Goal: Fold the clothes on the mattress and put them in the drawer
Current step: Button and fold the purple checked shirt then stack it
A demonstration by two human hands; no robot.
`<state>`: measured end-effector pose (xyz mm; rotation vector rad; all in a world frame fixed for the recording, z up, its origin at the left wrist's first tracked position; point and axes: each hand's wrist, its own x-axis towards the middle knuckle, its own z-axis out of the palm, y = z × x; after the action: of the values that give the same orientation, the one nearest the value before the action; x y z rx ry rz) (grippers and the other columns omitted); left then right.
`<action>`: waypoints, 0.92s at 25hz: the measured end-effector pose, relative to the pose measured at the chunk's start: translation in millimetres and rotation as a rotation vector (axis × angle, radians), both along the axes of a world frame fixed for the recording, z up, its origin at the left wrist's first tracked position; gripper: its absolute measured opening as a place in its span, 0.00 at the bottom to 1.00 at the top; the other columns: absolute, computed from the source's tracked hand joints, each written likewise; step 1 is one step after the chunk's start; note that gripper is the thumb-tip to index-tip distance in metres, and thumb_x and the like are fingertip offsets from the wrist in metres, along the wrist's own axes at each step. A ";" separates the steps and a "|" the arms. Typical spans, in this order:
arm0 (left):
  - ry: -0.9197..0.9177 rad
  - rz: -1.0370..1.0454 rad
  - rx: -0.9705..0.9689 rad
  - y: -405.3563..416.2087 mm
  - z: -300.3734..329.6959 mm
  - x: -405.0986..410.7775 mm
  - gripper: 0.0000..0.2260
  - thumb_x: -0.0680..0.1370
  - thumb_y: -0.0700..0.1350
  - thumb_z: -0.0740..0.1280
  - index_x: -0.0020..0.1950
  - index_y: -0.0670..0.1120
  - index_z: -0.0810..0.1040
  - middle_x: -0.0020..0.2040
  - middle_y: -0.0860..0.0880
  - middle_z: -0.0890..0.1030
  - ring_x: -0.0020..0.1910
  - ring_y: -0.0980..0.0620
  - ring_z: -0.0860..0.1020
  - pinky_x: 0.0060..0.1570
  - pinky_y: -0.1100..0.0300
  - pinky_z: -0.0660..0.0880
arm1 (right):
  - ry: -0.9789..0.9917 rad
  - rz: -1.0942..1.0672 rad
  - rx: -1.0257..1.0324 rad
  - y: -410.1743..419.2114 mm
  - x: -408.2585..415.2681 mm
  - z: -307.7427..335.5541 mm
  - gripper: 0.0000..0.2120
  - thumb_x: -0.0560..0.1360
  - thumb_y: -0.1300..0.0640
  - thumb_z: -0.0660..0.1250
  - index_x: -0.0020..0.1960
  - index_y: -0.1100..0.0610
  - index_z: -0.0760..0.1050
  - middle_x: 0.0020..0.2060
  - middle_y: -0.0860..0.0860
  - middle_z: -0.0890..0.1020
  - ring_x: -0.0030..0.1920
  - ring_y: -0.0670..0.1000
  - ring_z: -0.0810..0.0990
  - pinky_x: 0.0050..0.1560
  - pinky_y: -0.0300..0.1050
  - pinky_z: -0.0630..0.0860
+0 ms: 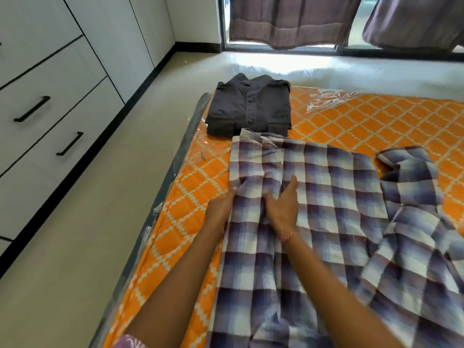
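While its fingers are hidden under the plaid shirt, the left hand is gripping its edge; beside it the right hand is being pressed flat, fingers straight.

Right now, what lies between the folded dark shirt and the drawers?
In the head view, the mattress edge, wrapped in clear plastic, then a strip of bare pale floor separate the dark shirt from the drawers.
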<state>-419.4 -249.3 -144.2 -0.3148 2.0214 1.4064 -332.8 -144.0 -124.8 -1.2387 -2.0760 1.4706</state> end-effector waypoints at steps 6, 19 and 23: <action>-0.131 -0.066 0.074 -41.5 5.9 55.7 0.31 0.77 0.65 0.57 0.63 0.40 0.76 0.59 0.39 0.79 0.52 0.43 0.79 0.46 0.54 0.77 | -0.035 -0.036 -0.014 -64.3 79.3 4.4 0.21 0.79 0.57 0.63 0.69 0.58 0.63 0.51 0.58 0.80 0.42 0.51 0.79 0.36 0.38 0.70; 0.242 -0.285 -0.212 -150.6 9.7 206.9 0.19 0.77 0.49 0.67 0.29 0.47 0.67 0.26 0.49 0.68 0.28 0.50 0.68 0.31 0.57 0.62 | -0.381 0.524 0.779 -110.8 197.7 -18.9 0.33 0.78 0.33 0.42 0.75 0.50 0.59 0.74 0.57 0.62 0.74 0.58 0.60 0.69 0.65 0.49; 0.393 -0.356 -0.260 -189.6 3.2 257.5 0.19 0.78 0.52 0.65 0.31 0.46 0.65 0.27 0.49 0.66 0.27 0.51 0.65 0.29 0.59 0.57 | -0.255 0.678 0.894 -121.0 242.6 -19.2 0.31 0.80 0.36 0.41 0.76 0.53 0.56 0.74 0.57 0.61 0.77 0.53 0.48 0.71 0.64 0.44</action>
<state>-161.9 -438.9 -141.0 0.2266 2.4351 1.0425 -90.2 -265.1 -144.0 -0.3831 -2.9715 0.3691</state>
